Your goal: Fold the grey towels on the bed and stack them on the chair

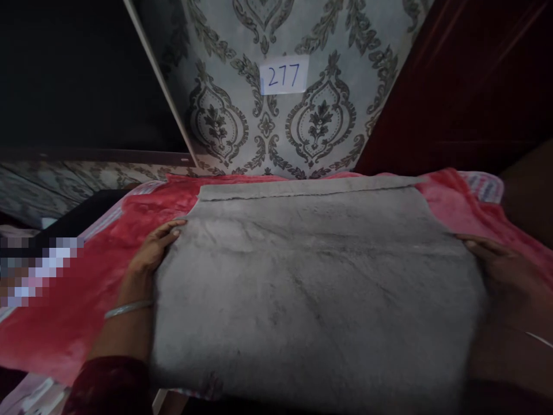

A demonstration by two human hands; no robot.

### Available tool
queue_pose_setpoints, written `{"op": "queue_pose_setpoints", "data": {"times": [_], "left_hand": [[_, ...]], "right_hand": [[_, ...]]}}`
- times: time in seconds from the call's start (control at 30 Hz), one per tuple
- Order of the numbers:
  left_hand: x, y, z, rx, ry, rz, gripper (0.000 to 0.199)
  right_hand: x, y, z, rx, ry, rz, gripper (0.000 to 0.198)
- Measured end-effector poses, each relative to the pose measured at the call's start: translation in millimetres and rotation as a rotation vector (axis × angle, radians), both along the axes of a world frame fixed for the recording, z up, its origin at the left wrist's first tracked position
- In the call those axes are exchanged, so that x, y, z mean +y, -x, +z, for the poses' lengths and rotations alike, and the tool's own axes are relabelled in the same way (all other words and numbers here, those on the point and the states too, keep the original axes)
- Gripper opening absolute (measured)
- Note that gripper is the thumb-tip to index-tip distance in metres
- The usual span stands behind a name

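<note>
A large grey cloth (302, 288) with a soft nap spreads across the middle of the head view. Along its far end runs a hem-like strip with a ragged line. My left hand (158, 245) has its fingers closed on the cloth's left edge, and a silvery bangle sits on that wrist. At the opposite edge, my right hand (488, 253) grips the cloth too, with its thumb hidden. Between the two hands the cloth is stretched fairly flat, with faint creases. Its near end runs down to the bottom of the view in shadow.
Beneath lies a red and pink blanket (99, 276) over a table-like surface. Behind it rises a patterned wall (216, 127) carrying a paper label (284, 75) marked 277. A dark screen (86, 75) stands at left, a dark red panel (466, 80) at right.
</note>
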State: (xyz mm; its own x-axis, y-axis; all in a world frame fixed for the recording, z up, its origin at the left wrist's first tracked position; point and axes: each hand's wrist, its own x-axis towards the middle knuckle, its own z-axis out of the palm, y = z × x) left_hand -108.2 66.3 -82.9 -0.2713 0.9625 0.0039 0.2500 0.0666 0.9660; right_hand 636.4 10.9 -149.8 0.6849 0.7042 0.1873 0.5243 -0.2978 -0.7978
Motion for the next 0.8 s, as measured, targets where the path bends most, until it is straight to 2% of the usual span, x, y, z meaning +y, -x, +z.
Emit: {"op": "queue_pose_setpoints", "data": {"times": [0.1, 0.17, 0.23, 0.37, 0.63, 0.8], "left_hand": [[-2, 0, 4.7, 0.0, 0.051, -0.049, 0.074], [-1, 3, 5.1, -0.014, 0.065, -0.062, 0.082], [0, 5, 4.7, -0.022, 0.062, -0.043, 0.088], [-1, 2, 7.1, -0.043, 0.092, 0.002, 0.094], [-10, -8, 20.2, 0.101, 0.202, 0.003, 0.08], [-10, -8, 22.0, 0.143, 0.143, 0.102, 0.06]], "right_hand": [[-4, 17, 15, 0.318, -0.013, -0.009, 0.03], [-9, 24, 23, 0.394, -0.035, -0.005, 0.035], [-15, 24, 27, 0.433, 0.002, 0.069, 0.041], [-22, 11, 23, 0.334, 0.105, 0.24, 0.044], [-11, 4, -5, 0.05, 0.037, 0.151, 0.038], [-15, 0, -6, 0.006, -0.133, 0.108, 0.023]]}}
